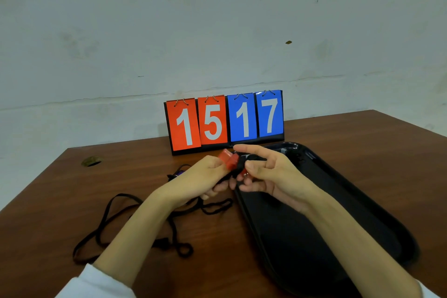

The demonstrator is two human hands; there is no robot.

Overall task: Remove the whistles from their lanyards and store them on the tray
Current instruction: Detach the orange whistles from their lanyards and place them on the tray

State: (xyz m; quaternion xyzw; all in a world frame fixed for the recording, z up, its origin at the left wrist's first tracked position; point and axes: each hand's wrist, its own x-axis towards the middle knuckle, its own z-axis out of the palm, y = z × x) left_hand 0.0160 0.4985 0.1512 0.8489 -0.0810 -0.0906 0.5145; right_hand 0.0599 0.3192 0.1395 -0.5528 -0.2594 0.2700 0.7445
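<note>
Your left hand (205, 176) grips the red whistle (228, 159), held above the worktop (48, 237) at the black tray's (338, 201) left rim. Your right hand (268, 176) pinches the lanyard end (238, 169) with its fingers. Black cords (116, 213) lie looped under your left wrist.

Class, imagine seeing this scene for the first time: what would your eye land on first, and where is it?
The flip scoreboard at the back of the table, reading 15 in red and 17 in blue, stands out first. Just in front, the left hand grips a red whistle while the right hand pinches its black lanyard, over the black tray's left edge.
</note>
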